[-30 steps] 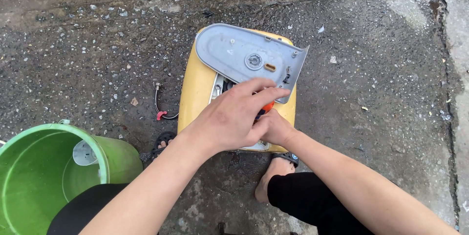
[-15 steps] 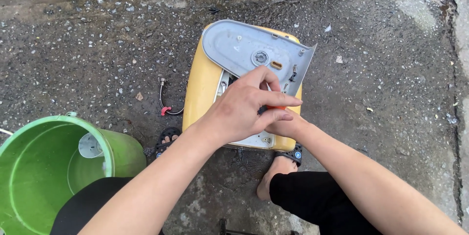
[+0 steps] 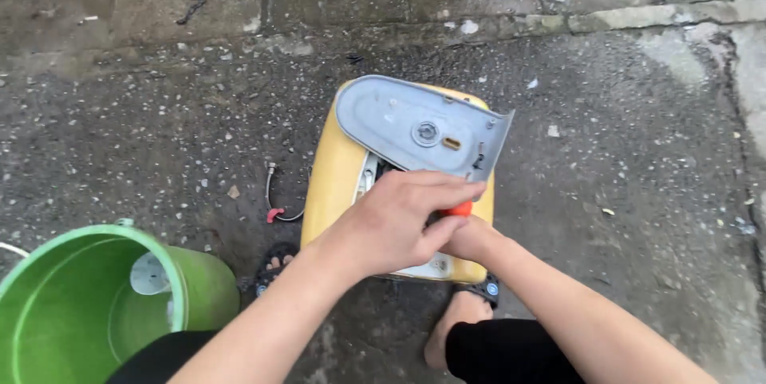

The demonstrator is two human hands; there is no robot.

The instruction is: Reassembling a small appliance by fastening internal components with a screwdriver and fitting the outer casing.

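A yellow machine housing (image 3: pixel 337 185) lies on the wet concrete ground, with a grey metal cover plate (image 3: pixel 407 125) on its top. My left hand (image 3: pixel 395 220) lies over the middle of the housing, fingers curled over my right hand (image 3: pixel 471 240). An orange tool handle (image 3: pixel 459 209) shows between the two hands; its tip is hidden under them. The right hand appears closed around that handle, the left pressed on top of it.
A green plastic bucket (image 3: pixel 171 272) stands at the lower left with a small white object inside. A short wire with a red end (image 3: pixel 275 212) lies left of the housing. My sandalled feet (image 3: pixel 471 312) are beside the housing's near edge. A cracked concrete kerb runs along the top.
The view has shifted a little. My left hand has slid slightly lower over the right hand; both stay on the housing with the orange handle between them.
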